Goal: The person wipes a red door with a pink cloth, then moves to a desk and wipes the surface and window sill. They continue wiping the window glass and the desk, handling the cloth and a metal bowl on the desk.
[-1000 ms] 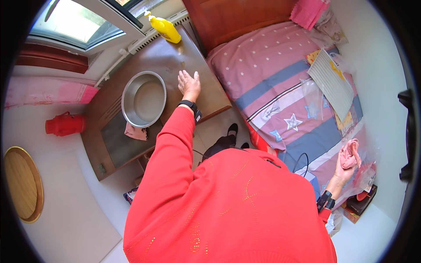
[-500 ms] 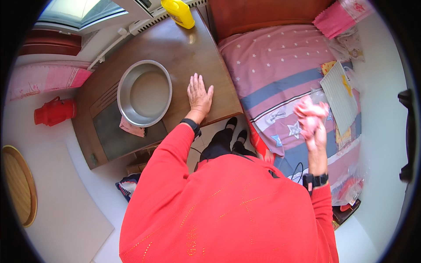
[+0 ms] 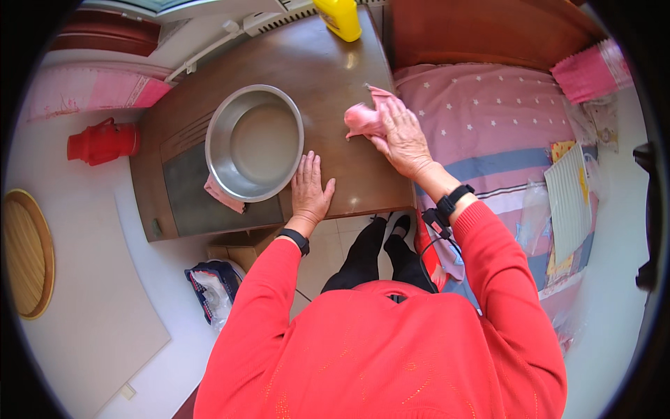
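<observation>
Open tabletop ran between the metal basin (image 3: 218, 150) and the right edge of the brown table (image 3: 335, 77), and further bare surface reached back to the yellow bottle (image 3: 340, 17). Near that right edge, beside the bed (image 3: 481, 115), the pink cloth (image 3: 364, 120) lay bunched under the right hand (image 3: 405, 143); whether its fingers gripped or merely pressed, I could not tell. The left hand (image 3: 310, 192) was flat at the front edge, thumb apart, fingertips right beside the basin.

The wood was smooth and glossy, the basin round with a broad rim, the cloth soft and creased with pointed corners. A second cloth (image 3: 222, 195) poked out beneath the basin.

Half a second earlier, the right hand had held the pink cloth over the bed, and the left hand had been farther from the basin.
</observation>
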Available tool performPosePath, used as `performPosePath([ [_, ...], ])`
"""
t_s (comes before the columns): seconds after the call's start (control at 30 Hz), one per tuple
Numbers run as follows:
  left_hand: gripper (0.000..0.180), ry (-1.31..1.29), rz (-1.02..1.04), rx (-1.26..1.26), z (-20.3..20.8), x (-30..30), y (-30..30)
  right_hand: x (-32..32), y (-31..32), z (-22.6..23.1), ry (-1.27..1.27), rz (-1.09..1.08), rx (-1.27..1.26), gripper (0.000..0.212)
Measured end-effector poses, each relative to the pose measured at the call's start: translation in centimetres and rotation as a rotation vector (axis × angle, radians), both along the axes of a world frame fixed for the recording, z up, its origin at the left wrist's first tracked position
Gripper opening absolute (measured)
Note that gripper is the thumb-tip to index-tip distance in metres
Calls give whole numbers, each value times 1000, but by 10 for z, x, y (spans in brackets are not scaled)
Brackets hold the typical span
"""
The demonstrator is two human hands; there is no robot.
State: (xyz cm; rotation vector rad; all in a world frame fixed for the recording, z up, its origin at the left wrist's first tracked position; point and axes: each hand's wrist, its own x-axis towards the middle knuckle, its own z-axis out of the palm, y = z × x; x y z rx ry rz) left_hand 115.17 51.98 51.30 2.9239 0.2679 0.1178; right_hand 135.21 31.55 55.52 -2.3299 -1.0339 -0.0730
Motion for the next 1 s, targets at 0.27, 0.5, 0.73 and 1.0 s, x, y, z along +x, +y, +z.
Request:
performPosePath([
  [0.27, 73, 26, 22, -31, 9, -1, -4, 29, 76, -32, -12, 103, -332, 74],
  [0.5, 74, 56, 50, -121, 13, 0, -5, 74, 189, -46, -72, 110, -273, 63],
  [0.73, 72, 54, 89, -215, 17, -1, -5, 140, 270, -66, -298, 163, -79, 49],
  [1.0, 60, -4, 91, -245, 13, -2, -5, 121, 209, -59, -235, 515, 15, 42],
])
